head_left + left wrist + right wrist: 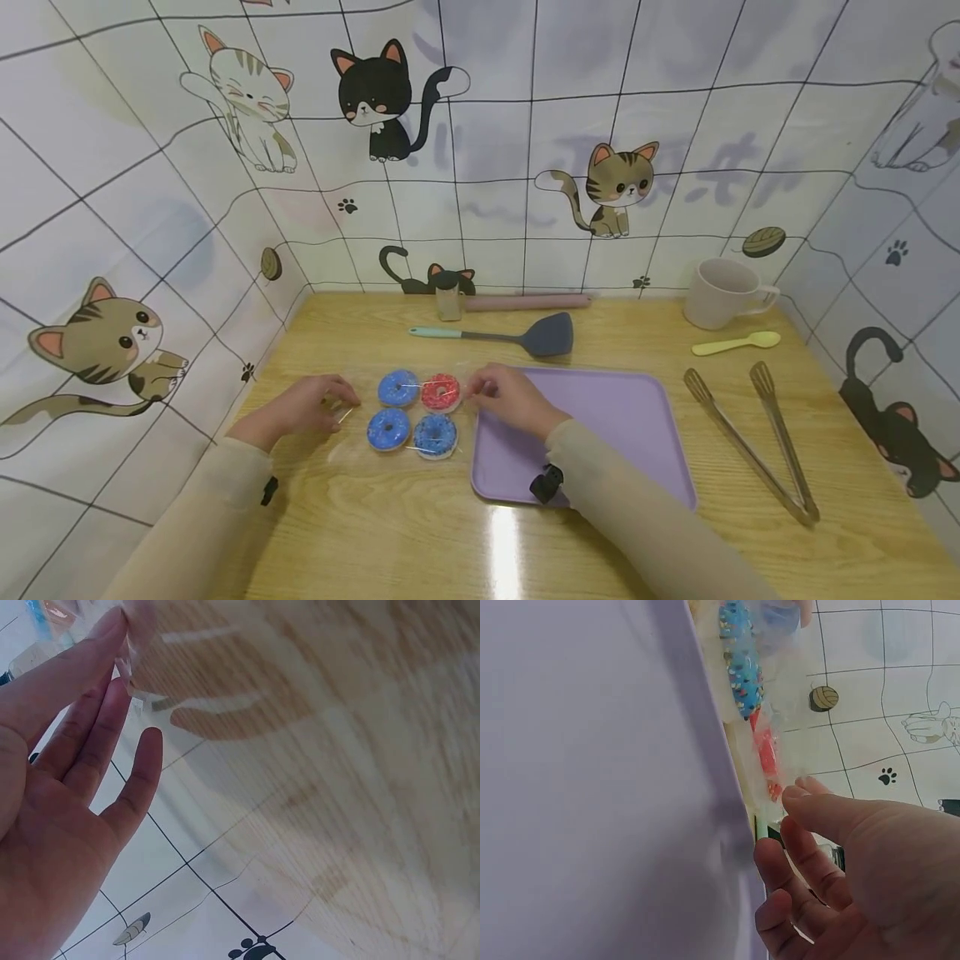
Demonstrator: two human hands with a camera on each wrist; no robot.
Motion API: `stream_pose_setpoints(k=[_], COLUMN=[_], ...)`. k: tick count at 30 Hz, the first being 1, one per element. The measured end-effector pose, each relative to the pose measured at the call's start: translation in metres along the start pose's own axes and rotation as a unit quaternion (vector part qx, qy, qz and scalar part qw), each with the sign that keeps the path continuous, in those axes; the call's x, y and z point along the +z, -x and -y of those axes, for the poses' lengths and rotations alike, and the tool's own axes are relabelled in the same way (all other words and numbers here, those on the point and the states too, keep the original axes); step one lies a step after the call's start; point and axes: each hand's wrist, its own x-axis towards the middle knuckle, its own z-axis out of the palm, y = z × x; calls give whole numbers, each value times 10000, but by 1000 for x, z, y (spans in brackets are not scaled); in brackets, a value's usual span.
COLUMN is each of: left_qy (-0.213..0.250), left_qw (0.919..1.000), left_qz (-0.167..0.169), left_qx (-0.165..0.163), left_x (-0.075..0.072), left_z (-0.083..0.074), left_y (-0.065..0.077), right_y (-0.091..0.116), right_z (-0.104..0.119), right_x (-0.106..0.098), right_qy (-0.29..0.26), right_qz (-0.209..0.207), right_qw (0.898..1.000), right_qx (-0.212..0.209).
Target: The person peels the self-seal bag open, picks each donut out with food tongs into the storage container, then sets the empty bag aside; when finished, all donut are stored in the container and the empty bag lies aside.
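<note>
A clear plastic bag lies on the table with toy donuts in it. One is a red donut; the rest are blue, among them a sprinkled blue donut. At the bag's left edge, my left hand pinches the plastic between thumb and fingers, its little finger held apart in the left wrist view. My right hand is over the left part of a purple tray. In the right wrist view its thumb and forefinger pinch the bag's right edge, beside the red donut.
Behind the bag lie a spatula, a pink rolling pin and a small shaker jar. On the right are a mug, a yellow spoon and spread metal tongs. Cat-print walls enclose the table.
</note>
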Motion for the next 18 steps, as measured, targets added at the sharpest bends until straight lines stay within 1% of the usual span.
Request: stream_pose_setpoints(k=[4, 10, 18], left_qy=[-58, -140, -126], left_qw=[10000, 9999, 9999], left_qz=[-13, -3, -17], left_qx=[30, -92, -62], left_x=[-1, -3, -1], left_z=[1, -1, -3], left_y=[0, 4, 0], right_y=[2, 3, 9], right_z=[-6, -10, -13], right_x=[-1, 0, -4], right_qy=[90, 187, 133], right_qz=[-110, -57, -122], right_qw=[9999, 9996, 9996], right_qx=[-45, -218, -203])
